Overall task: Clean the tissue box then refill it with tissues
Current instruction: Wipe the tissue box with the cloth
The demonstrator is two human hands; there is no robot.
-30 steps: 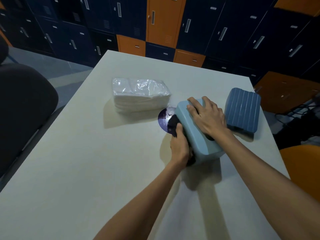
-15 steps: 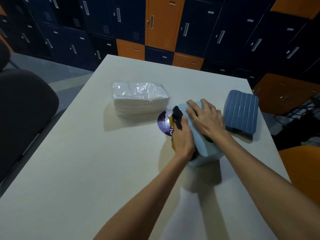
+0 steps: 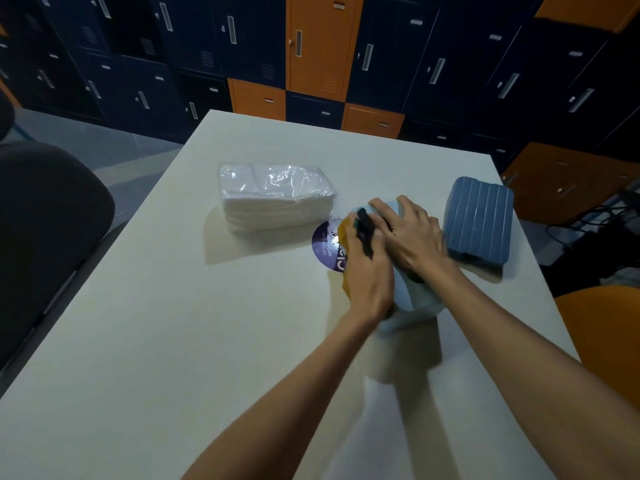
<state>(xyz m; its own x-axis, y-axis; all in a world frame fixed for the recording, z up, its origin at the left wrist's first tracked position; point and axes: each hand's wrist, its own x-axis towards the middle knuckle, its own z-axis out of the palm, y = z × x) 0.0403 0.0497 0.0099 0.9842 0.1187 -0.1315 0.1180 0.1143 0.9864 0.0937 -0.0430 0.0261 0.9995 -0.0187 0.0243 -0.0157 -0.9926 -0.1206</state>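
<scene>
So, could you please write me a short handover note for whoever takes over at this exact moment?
Left hand: grips the yellow-and-dark sponge, pressed against the left side of the light-blue tissue box.
Right hand: lies on top of the box, steadying it.
Things: the ribbed blue lid is off, lying on the table right of the box. The wrapped tissue pack sits beyond it to the left.
Done: lid removed, wiping under way.
Left: finish wiping, set the sponge down, unwrap and load the tissues, refit the lid.
</scene>
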